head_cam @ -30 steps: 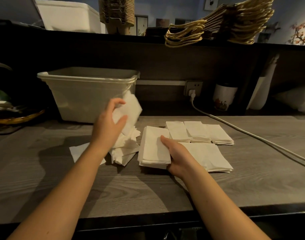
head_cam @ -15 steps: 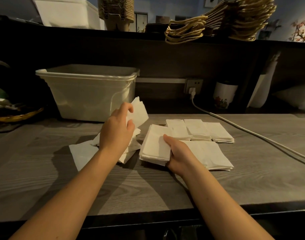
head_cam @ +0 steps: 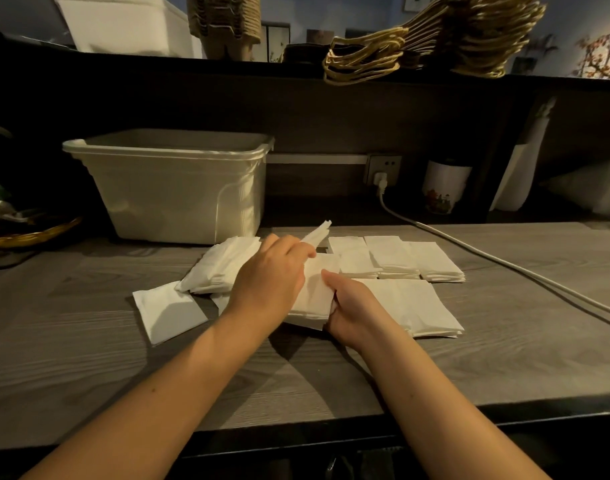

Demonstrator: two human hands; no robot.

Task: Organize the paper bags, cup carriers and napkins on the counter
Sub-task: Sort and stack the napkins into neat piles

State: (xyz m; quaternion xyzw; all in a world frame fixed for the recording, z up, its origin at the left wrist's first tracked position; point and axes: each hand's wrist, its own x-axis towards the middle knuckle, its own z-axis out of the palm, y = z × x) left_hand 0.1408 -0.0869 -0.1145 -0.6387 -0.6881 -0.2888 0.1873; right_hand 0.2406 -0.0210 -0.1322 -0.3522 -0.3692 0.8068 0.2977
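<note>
The stack of white folded paper napkins (head_cam: 314, 296) lies flat at the middle of the grey wood-grain counter (head_cam: 88, 341). Your right hand (head_cam: 355, 310) grips its near right edge: the thumb lies along the top sheet, and the other fingers curl in at the stack's side. The wrist is low, and the forearm runs back to the counter's front edge.

Your left hand (head_cam: 272, 275) hovers over the stack's left half, back of the hand up, fingers curled. It pinches a thin white folded napkin (head_cam: 317, 233), which projects upward and away beyond the knuckles.

A loose heap of white napkins (head_cam: 223, 265) lies just left of your left hand, and a single flat white napkin (head_cam: 165, 311) lies nearer you on that side. A wider white napkin stack (head_cam: 417, 306) touches your right hand, and a row of three white napkin stacks (head_cam: 393, 254) lies behind it.

A pale rectangular plastic tub (head_cam: 165, 188) stands at the back left. Brown paper bags with twisted handles (head_cam: 435, 39) lie on the upper shelf.
</note>
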